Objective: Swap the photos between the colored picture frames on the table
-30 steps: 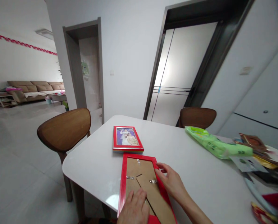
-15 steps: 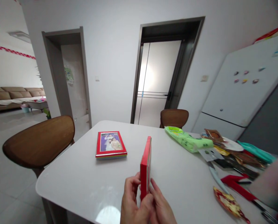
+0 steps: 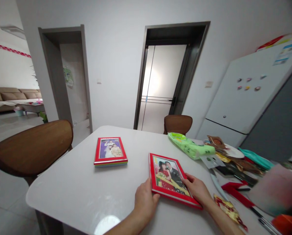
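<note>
A red picture frame with a photo of two people lies face up on the white table, close in front of me. My left hand grips its near left edge, thumb on the red border. My right hand holds its right edge with fingers curled against the side. A second red-framed photo rests flat on a small stack further left on the table, apart from both hands.
A green plastic package, papers, cards and red items clutter the table's right side. Two brown wooden chairs, the left chair and the far chair, stand at the table. A white fridge is on the right, doorways behind.
The frame lay face down with my hands on its back, then stood on edge between both hands, and now lies face up. My view has swung to the right.
</note>
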### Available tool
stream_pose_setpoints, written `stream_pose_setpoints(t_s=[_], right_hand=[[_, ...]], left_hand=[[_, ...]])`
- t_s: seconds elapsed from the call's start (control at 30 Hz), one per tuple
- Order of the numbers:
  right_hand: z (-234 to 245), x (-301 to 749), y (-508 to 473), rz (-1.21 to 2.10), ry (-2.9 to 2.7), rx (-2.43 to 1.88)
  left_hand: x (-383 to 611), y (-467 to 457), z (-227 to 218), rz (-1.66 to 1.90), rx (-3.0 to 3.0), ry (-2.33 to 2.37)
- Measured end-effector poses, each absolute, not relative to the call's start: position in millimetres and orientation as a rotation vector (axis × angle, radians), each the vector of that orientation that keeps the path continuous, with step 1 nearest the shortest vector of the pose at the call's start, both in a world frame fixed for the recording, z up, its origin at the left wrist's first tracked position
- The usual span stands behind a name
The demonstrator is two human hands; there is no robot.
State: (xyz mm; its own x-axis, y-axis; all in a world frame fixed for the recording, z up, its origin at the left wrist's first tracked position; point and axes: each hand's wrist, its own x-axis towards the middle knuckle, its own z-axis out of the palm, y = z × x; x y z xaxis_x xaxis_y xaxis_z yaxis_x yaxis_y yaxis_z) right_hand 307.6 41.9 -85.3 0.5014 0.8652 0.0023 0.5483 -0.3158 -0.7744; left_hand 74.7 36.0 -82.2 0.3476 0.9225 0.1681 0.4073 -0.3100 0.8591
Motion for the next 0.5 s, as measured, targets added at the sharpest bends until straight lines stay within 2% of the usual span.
stream_pose_setpoints(t_s=[0.17,0.33,0.43,0.5], right_hand=[[-89,311,46,0.313,-1.265,-2.165],[-82,302,45,0.183,-1.347,-2.213],[-71,267,51,0.176,-1.378,-2.04],[-65,228,60,0.363,-1.37,-1.763]], left_hand=[[79,38,-83,0.787,1.964,1.288],[56,39,-85,0.861,1.921,1.256],[15,59,-87,1.025,1.77,1.367],[-19,80,-89,1.128,1.612,1.493]])
